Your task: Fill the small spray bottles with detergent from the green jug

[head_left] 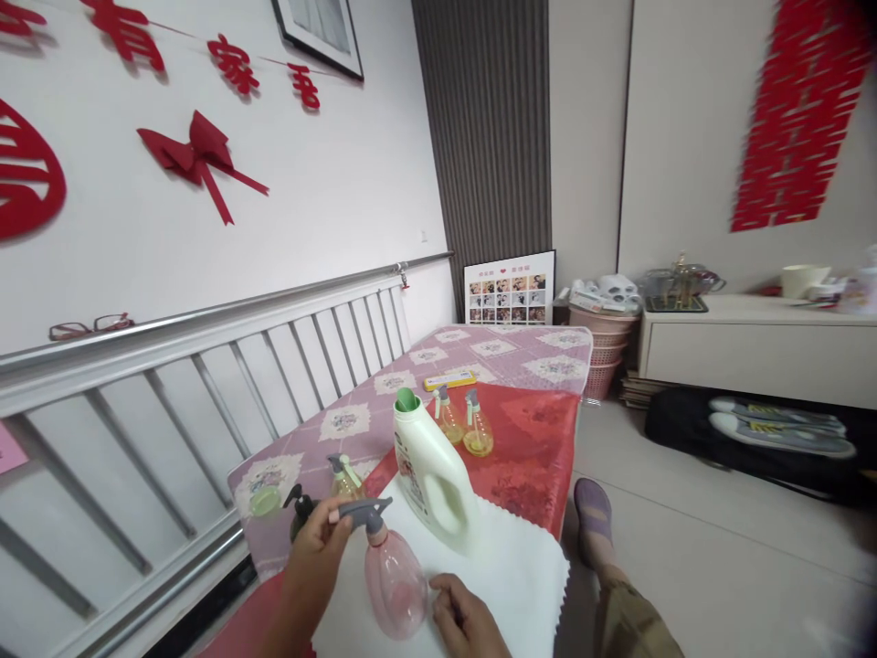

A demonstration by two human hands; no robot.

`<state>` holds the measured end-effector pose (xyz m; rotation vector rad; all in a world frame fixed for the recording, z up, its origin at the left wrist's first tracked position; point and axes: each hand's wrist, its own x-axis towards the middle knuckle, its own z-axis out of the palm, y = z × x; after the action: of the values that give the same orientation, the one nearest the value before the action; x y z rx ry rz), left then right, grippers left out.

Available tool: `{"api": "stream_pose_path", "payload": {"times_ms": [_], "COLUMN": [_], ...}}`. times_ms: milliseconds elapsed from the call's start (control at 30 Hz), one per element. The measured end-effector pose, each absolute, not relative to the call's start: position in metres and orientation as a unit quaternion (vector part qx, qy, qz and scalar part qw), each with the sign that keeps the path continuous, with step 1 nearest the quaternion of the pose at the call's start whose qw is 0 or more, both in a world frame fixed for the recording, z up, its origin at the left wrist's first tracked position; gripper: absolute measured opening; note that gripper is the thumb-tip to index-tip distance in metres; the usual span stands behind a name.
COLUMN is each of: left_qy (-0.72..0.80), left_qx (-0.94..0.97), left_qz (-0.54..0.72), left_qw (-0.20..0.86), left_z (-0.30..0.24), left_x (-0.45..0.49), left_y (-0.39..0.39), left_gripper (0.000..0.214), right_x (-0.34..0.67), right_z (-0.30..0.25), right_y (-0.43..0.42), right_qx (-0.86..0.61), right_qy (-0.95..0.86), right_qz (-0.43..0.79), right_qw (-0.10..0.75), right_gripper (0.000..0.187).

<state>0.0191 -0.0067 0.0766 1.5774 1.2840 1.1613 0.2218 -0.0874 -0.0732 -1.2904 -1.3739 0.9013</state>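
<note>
My left hand (316, 546) grips the grey trigger head of a pink spray bottle (392, 578) that stands on a white cloth (511, 571) at the near end of the table. My right hand (464, 620) rests beside the bottle's base with its fingers curled, touching or close to it. Just behind stands a white detergent jug (428, 471) with an open green spout. A dark pump bottle (299, 512) and a yellowish spray bottle (344, 477) sit to the left, partly hidden by my hand. Two yellow spray bottles (464, 422) stand farther back on a red cloth (538, 443).
A green cap (264, 500) lies on the patterned tablecloth (503, 352); a yellow flat object (449, 379) lies farther back. A white railing (206, 384) runs along the left. My slippered foot (593, 512) is on the floor right of the table. Pink baskets (603, 352) and a low cabinet (754, 352) stand beyond.
</note>
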Motion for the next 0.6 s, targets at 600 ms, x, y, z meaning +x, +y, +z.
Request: {"api": "stream_pose_path", "payload": {"times_ms": [600], "left_qy": [0.516], "left_qx": [0.483], "left_qz": [0.554], "left_qw": [0.44], "left_z": [-0.029], "left_x": [0.029], "left_y": [-0.049], "left_gripper": [0.09], "right_x": [0.217], "right_z": [-0.061], "right_y": [-0.094], "right_qx": [-0.561], "right_qy": [-0.54], "right_qz": [0.347], "right_qw": [0.522], "right_gripper": [0.021]}}
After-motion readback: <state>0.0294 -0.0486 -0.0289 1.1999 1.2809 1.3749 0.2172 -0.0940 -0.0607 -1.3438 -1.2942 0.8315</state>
